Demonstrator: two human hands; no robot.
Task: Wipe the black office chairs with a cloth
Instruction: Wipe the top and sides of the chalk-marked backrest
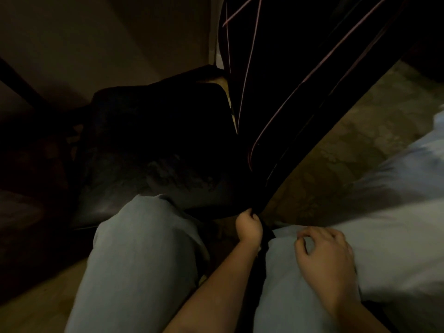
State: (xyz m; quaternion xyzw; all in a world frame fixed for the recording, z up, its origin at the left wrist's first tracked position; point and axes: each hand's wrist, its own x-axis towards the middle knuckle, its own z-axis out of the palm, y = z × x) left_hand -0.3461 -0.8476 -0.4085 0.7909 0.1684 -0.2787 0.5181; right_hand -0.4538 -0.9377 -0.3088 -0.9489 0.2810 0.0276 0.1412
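Really dark shot. The black chair fills the middle of the frame, with its seat cushion tilted toward the camera and the near edge just above the person's left knee. A tall dark panel runs from the top centre down to a narrow end at lower centre. It's probably the chair's back, but I can't swear to it. The only marking I can make out on it is a set of thin pink lines along its edges.

The left hand is at lower centre, fingers curled tight round that narrow end and gripping it. The right hand is at lower right, resting on the right knee in pale jeans. Its fingers are bent with the tips on the fabric and the thumb close to the forefinger. I can't tell if it's actually pinching anything.

As for the cloth, there's a pale blurry patch at the right edge, but whether that's the cloth or just trouser leg I can't tell.

Patterned carpet shows right of the panel, and there's a plain wall in the upper left.
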